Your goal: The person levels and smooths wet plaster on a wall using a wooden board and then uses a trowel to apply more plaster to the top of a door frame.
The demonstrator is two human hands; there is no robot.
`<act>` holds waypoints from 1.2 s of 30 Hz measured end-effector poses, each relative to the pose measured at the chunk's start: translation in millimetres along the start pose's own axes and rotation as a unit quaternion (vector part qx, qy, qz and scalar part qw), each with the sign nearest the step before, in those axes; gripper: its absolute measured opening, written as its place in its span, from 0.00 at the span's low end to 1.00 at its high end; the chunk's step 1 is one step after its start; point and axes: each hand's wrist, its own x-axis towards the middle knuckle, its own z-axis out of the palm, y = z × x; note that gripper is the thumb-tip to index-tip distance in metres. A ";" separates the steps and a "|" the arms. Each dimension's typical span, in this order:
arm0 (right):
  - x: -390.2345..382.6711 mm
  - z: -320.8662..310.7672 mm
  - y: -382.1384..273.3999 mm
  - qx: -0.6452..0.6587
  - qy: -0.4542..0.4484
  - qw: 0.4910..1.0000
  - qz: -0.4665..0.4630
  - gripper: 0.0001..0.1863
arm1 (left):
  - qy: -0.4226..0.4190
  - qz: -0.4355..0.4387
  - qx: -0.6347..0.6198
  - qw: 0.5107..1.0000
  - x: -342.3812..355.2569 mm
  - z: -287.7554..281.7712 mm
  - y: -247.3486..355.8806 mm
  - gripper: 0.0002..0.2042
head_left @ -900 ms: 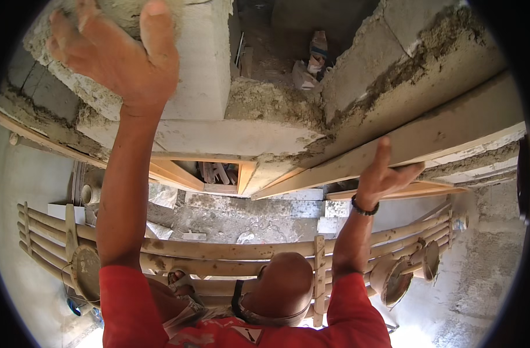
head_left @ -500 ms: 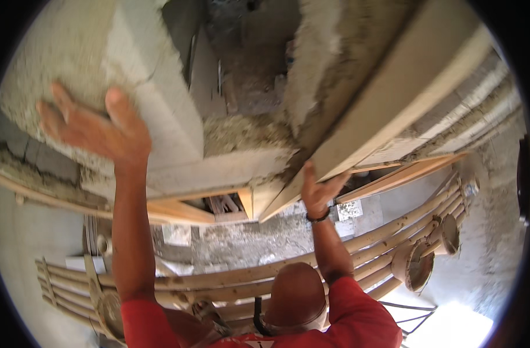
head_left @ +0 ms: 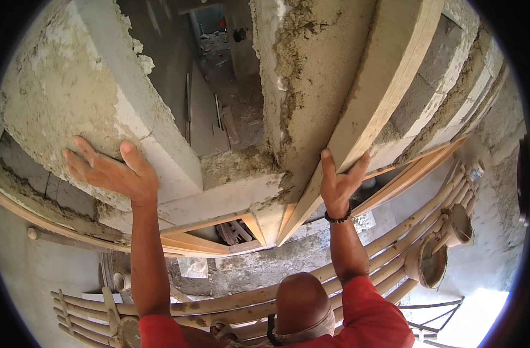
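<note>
My left hand (head_left: pixel 115 174) is spread against the rough plastered wall face (head_left: pixel 62 75) at the left, beside a pale straight-edged strip (head_left: pixel 134 98) along the opening. It holds nothing. My right hand (head_left: pixel 341 188) is on the lower part of a long wooden plank (head_left: pixel 387 75). Its thumb lies on the broad face and the fingers reach around the right edge. The plank runs from the top right down to a pointed-looking lower end, lying along a grey plastered band (head_left: pixel 329 64). My palm hides part of the plank's edge.
Between the plastered sides an opening (head_left: pixel 227 116) looks into a rubble-strewn room. Below it is a wooden frame (head_left: pixel 195 240). Bamboo poles (head_left: pixel 387 249) form a platform beneath me, with mortar-smeared buckets (head_left: pixel 427 261) at its right and a round pan (head_left: pixel 131 332) at its left.
The view has shifted, so the wall and plank sit differently in the picture. My right hand is farther up the plank. My left hand stays spread at the left wall face.
</note>
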 end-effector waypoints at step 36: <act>-84.6 22.5 -23.6 0.067 -0.079 0.995 -0.002 0.36 | 0.009 -0.032 0.005 0.999 7.0 -10.3 5.7 0.36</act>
